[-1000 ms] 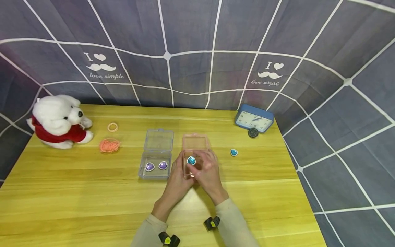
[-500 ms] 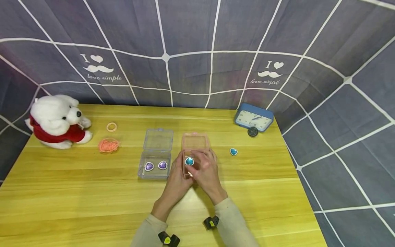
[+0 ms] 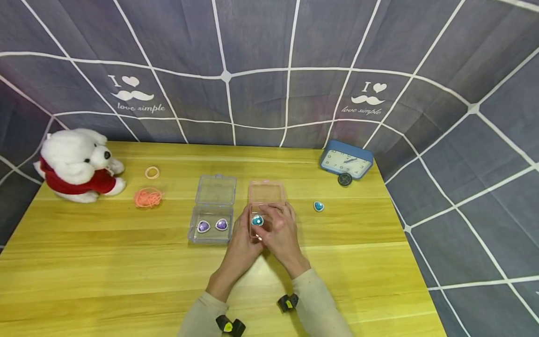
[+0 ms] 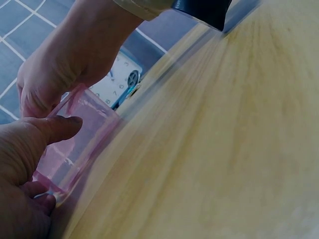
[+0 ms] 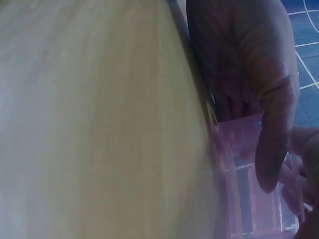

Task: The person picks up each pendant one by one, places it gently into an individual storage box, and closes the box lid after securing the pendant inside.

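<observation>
A small pink clear plastic box stands with its lid raised at the table's middle. My left hand grips its left side and near wall, the thumb lying on the near wall in the left wrist view. My right hand reaches over the box's right side. Its thumb and fingers pinch a blue teardrop gem with a sparkling pale rim, at the box's left part. In the right wrist view the right thumb hangs over the pink wall, and the gem is hidden there.
Left of the hands is an open clear box with two purple gems. A second blue gem lies at right, before a blue clock. Further left are coral string, a ring and a plush dog.
The blue gem in my right fingers has shifted slightly left and down inside the pink box and lies flatter. My left hand keeps its grip on the box.
</observation>
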Tool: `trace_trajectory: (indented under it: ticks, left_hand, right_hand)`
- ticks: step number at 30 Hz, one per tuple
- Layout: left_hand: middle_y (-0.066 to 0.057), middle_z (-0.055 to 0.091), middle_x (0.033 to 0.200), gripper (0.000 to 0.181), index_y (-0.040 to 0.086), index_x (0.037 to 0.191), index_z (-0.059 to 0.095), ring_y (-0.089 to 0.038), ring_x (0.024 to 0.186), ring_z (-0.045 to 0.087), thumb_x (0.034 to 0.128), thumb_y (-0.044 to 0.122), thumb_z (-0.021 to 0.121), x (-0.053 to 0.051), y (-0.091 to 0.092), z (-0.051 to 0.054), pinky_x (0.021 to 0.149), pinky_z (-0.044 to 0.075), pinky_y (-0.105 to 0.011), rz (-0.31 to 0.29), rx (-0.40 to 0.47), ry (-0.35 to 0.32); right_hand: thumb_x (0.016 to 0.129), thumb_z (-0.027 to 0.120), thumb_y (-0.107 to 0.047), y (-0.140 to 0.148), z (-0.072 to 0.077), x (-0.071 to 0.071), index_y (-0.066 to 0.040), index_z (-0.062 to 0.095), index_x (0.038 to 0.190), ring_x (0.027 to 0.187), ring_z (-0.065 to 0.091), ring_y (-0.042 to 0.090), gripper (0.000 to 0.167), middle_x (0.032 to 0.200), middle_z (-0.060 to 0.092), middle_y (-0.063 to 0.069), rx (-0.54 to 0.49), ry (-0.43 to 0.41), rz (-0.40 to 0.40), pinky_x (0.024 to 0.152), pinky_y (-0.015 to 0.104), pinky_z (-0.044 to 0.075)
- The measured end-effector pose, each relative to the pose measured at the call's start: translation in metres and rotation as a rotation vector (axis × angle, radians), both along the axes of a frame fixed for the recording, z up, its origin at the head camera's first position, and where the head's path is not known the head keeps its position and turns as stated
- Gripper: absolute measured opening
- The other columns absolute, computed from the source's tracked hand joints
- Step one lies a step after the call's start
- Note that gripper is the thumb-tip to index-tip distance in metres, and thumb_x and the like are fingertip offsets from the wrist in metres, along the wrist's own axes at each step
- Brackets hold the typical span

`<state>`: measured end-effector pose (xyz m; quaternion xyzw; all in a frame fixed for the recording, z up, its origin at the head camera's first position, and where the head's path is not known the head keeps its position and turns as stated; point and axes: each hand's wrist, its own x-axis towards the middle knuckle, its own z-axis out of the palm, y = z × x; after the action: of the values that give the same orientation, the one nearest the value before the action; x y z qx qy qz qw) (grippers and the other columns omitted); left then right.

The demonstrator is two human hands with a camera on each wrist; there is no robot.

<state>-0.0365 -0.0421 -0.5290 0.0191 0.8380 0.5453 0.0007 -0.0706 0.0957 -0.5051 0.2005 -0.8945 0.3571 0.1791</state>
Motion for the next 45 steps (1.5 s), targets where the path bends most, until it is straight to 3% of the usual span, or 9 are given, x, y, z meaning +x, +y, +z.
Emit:
trace_trajectory:
  ticks: [18, 26, 29, 33, 39, 45]
  left_hand:
    - [-0.025, 0.034, 0.166, 0.110, 0.007, 0.168, 0.019, -0.043, 0.152, 0.034, 0.0793, 0.012, 0.084, -0.002, 0.001, 0.003, 0.122, 0.033, -0.063, -0.002, -0.012, 0.000]
    - [-0.024, 0.033, 0.167, 0.110, 0.008, 0.168, 0.019, -0.043, 0.151, 0.035, 0.0793, 0.011, 0.084, -0.001, -0.001, 0.002, 0.119, 0.035, -0.065, -0.003, 0.003, -0.018]
    - [-0.024, 0.035, 0.165, 0.112, 0.008, 0.168, 0.020, -0.042, 0.150, 0.036, 0.0793, 0.015, 0.087, 0.000, 0.000, 0.001, 0.120, 0.035, -0.064, -0.003, 0.026, -0.015]
    - [-0.022, 0.035, 0.166, 0.116, 0.009, 0.169, 0.017, -0.041, 0.149, 0.038, 0.0802, 0.020, 0.091, 0.001, 0.000, 0.001, 0.121, 0.035, -0.062, -0.010, 0.057, -0.021]
    - [-0.022, 0.029, 0.169, 0.116, 0.010, 0.169, 0.015, -0.042, 0.152, 0.033, 0.0827, 0.022, 0.091, 0.002, -0.001, 0.002, 0.121, 0.034, -0.064, -0.018, 0.040, -0.032]
    - [-0.023, 0.032, 0.167, 0.114, 0.010, 0.169, 0.017, -0.043, 0.150, 0.036, 0.0822, 0.023, 0.091, 0.002, -0.001, 0.003, 0.119, 0.035, -0.065, -0.009, 0.034, -0.018]
  right_hand:
    - [0.074, 0.096, -0.017, 0.002, 0.004, 0.000, 0.000, 0.074, 0.121, 0.121, 0.061, 0.036, 0.055, 0.114, 0.075, 0.014, -0.015, -0.027, -0.003, 0.122, 0.061, 0.032]
    - [0.079, 0.092, -0.016, 0.006, 0.009, 0.004, -0.001, 0.070, 0.128, 0.134, 0.056, 0.043, 0.056, 0.131, 0.070, 0.017, -0.132, -0.202, -0.012, 0.126, 0.057, 0.029]
    - [0.084, 0.090, -0.018, 0.013, 0.012, 0.005, -0.002, 0.069, 0.132, 0.130, 0.060, 0.038, 0.055, 0.130, 0.070, 0.015, -0.161, -0.231, -0.016, 0.120, 0.054, 0.041]
    - [0.085, 0.089, -0.015, 0.027, 0.014, 0.006, 0.001, 0.068, 0.130, 0.118, 0.067, 0.033, 0.051, 0.120, 0.073, 0.013, -0.197, -0.160, -0.018, 0.106, 0.051, 0.054]
    - [0.085, 0.089, -0.011, 0.059, 0.010, 0.000, 0.006, 0.069, 0.125, 0.113, 0.070, 0.037, 0.047, 0.112, 0.076, 0.016, -0.165, -0.001, -0.077, 0.100, 0.054, 0.056]
    - [0.084, 0.090, -0.010, 0.093, 0.002, -0.005, 0.003, 0.069, 0.128, 0.113, 0.069, 0.039, 0.050, 0.114, 0.076, 0.015, -0.158, -0.007, -0.172, 0.099, 0.057, 0.055]
